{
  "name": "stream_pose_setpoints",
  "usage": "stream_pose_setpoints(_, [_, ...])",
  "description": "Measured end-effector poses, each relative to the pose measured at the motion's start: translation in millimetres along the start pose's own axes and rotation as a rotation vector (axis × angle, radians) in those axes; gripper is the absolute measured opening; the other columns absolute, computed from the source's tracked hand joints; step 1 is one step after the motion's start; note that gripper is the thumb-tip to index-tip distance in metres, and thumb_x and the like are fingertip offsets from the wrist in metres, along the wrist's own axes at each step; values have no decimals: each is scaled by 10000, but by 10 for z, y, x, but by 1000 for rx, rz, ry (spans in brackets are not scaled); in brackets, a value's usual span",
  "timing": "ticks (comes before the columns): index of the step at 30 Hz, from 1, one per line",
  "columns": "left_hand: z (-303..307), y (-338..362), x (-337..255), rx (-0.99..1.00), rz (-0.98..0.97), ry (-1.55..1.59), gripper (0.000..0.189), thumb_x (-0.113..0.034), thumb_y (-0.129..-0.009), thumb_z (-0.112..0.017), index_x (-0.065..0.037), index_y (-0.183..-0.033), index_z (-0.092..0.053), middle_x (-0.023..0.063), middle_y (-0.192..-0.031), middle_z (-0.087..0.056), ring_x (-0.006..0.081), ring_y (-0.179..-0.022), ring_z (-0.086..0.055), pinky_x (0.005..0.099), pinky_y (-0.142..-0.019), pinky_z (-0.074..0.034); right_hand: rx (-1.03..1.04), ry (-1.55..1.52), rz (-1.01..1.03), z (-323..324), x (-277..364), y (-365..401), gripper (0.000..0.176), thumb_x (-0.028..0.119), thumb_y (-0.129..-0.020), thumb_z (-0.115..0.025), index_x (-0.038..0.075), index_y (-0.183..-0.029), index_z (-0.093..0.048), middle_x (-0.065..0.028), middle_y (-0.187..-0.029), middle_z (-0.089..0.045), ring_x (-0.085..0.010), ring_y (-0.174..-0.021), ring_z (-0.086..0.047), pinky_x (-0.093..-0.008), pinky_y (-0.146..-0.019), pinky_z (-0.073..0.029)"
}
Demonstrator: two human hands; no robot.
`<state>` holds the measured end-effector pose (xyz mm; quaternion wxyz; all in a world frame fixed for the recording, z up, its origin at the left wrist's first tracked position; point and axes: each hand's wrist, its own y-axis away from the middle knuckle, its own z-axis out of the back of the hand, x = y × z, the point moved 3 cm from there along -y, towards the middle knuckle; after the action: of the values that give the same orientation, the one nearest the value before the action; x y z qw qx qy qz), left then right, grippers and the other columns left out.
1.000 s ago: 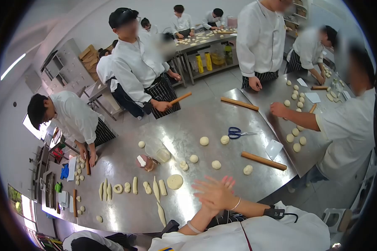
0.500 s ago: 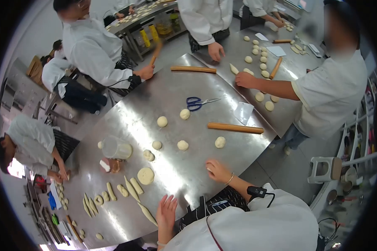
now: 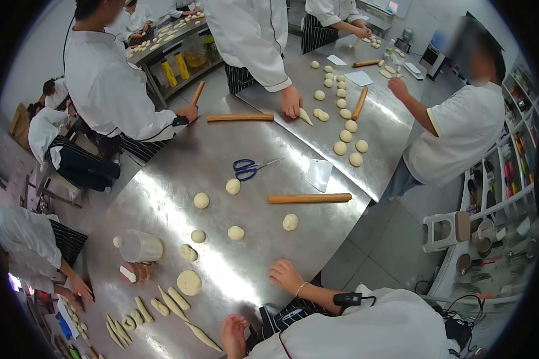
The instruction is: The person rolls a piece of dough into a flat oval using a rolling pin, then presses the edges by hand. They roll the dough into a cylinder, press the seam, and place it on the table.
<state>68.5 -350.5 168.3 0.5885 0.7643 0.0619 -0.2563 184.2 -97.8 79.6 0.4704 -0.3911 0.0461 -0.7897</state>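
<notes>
My left hand (image 3: 234, 335) is just off the table's near edge, fingers loosely bent and apart, with nothing visible in it. Closest to it lies a long, pointed dough strip (image 3: 202, 336). My right hand (image 3: 286, 276) rests at the near edge of the steel table, fingers loosely bent; no object shows in it. Beyond that hand sits a dough ball (image 3: 290, 222), with another dough ball (image 3: 236, 233) to its left. A flattened dough round (image 3: 189, 282) lies between my left hand and the plastic tub (image 3: 141, 246). Several shaped dough pieces (image 3: 144, 309) line the table's left part.
A rolling pin (image 3: 309, 198), blue-handled scissors (image 3: 245, 169) and a clear scraper (image 3: 319, 175) lie farther back. Another rolling pin (image 3: 239, 118) is near the table seam. Across it, a co-worker's hand (image 3: 291, 100) holds a dough piece (image 3: 306, 116). Co-workers stand around the tables.
The view has shifted, so the table things appear farther left. My left hand's fingers have curled. The far co-worker's hand now holds a dough piece; the right-hand co-worker has drawn an arm back.
</notes>
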Motion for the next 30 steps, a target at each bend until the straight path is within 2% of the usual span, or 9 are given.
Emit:
stream_pose_setpoints(2, [93,-101,106,-21,62,-18,566,-261,-925,-490,-64,-1447,-399,203,-1476,-397,393,-1352,-360,531,-1115,-261,195,73,274,-165,158,-328,163,148,-723,-691,85,-854,-616,-70,-965,-599,-272,-931,-564,-414,-827,-475])
stream_pose_setpoints(4, [161,-233,99,214,-213,158,316,-265,-997,-509,9,-1145,-564,119,-962,-648,214,-886,-617,345,-819,-494,173,177,117,-234,-200,-567,168,107,-707,-700,84,-845,-607,-75,-950,-598,-272,-922,-567,-415,-835,-478])
stream_pose_setpoints(6, [12,-76,-59,246,-336,131,306,-238,-1009,-494,22,-1156,-559,133,-957,-658,216,-873,-629,338,-814,-496,-92,80,-79,-90,-614,-338,175,116,-693,-701,94,-839,-608,-72,-941,-602,-277,-919,-566,-423,-843,-467])
stream_pose_setpoints(10, [162,-127,46,193,-311,85,282,-193,-1021,-462,32,-1156,-563,137,-964,-659,207,-866,-630,326,-811,-492,64,-8,-14,103,116,-49,173,132,-703,-703,90,-838,-603,-80,-954,-608,-299,-911,-560,-440,-848,-451])
stream_pose_setpoints(12, [211,-171,74,173,-261,86,280,-190,-1021,-458,33,-1152,-567,136,-965,-658,203,-862,-628,321,-809,-488,179,90,267,-163,423,-297,224,88,-659,-739,90,-833,-598,-71,-954,-607,-308,-902,-556,-448,-842,-441])
stream_pose_setpoints(17, [149,-5,-63,188,-354,107,272,-182,-1017,-457,25,-1136,-587,123,-959,-656,190,-853,-618,309,-791,-477,-31,46,-172,116,-279,-278,195,115,-707,-731,103,-858,-608,-53,-987,-605,-303,-927,-557,-447,-875,-439])
stream_pose_setpoints(23, [262,-107,79,181,-266,159,269,-168,-1017,-448,21,-1146,-588,108,-960,-658,174,-853,-618,298,-794,-477,219,197,92,-285,85,-524,227,26,-716,-721,114,-896,-614,-74,-1018,-599,-317,-953,-546,-450,-874,-434])
stream_pose_setpoints(26, [225,15,54,190,-297,140,267,-166,-1018,-445,18,-1145,-591,105,-966,-659,171,-857,-618,295,-795,-478,71,71,-174,36,-165,-286,192,61,-742,-717,131,-882,-606,-61,-1019,-595,-291,-985,-541,-458,-895,-426])
stream_pose_setpoints(30, [267,-72,154,215,-276,116,272,-169,-1022,-439,16,-1153,-591,103,-976,-659,165,-871,-617,295,-799,-478,125,70,-17,-137,245,71,170,70,-756,-707,115,-881,-601,-65,-1015,-588,-297,-988,-542,-453,-882,-434])
